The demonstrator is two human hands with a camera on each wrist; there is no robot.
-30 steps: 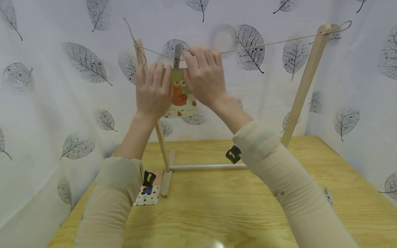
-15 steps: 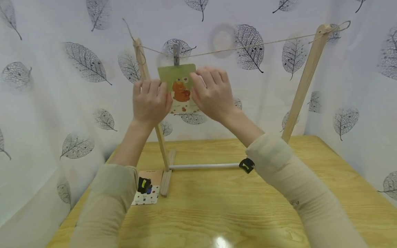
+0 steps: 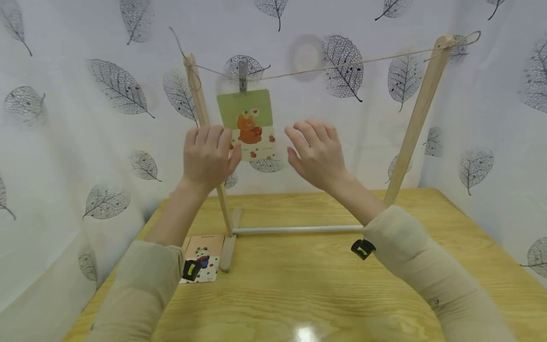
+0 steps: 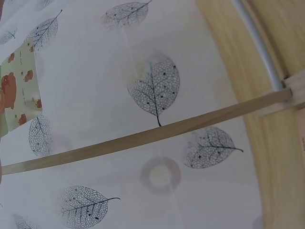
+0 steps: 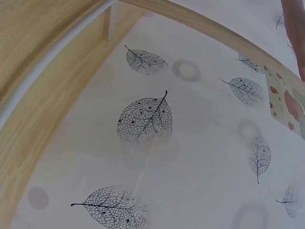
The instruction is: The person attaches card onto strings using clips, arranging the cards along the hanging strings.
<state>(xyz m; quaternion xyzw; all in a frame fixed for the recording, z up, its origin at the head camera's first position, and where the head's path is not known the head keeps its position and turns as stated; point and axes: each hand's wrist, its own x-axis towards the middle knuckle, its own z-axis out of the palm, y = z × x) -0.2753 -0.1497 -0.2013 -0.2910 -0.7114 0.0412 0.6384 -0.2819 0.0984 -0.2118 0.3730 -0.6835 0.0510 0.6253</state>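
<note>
A green and cream card (image 3: 252, 111) with an orange bear picture hangs from a twine line (image 3: 307, 70), held at its top by a grey clip (image 3: 243, 76). My left hand (image 3: 207, 154) is raised at the card's lower left and overlaps its edge in the head view; its fingers hold nothing visible, and touch cannot be told. To the right of the card, my right hand (image 3: 318, 152) hovers apart from it, fingers loosely bent and holding nothing. Both wrist views show part of the hanging card, at the left edge in one (image 4: 24, 88) and the right edge in the other.
Two wooden posts, left (image 3: 198, 95) and right (image 3: 420, 114), carry the line; a white rod (image 3: 299, 229) runs low between them. Another card (image 3: 211, 242) with a bear picture lies on the wooden table (image 3: 299, 280) by the left foot. Leaf-print cloth hangs behind.
Both hands have come down from the clip and card. The right hand has moved away to the right, the left hand slightly lower. The card stays hanging from the clip.
</note>
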